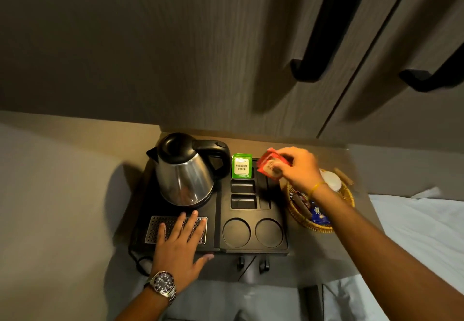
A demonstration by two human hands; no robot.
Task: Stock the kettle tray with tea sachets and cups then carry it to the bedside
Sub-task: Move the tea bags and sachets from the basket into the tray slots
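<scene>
A black kettle tray [251, 246] sits on a small table, with a steel kettle [184, 172] on its back left. A green tea sachet [241, 166] stands upright in the tray's rear slot. My right hand [298, 167] holds a red sachet [271, 165] just above the slots at the tray's back right. My left hand [179, 240] lies flat, fingers spread, on the tray's metal drip grate [154, 229] at the front left. Two round cup recesses [252, 232] at the front right are bare.
A wicker basket [301, 216] with more sachets and a white lidded item [331, 180] stands right of the tray. Cupboard doors with black handles [324, 27] rise behind. White bedding [414, 225] lies to the right. A black cord [136, 261] trails off the tray's front left.
</scene>
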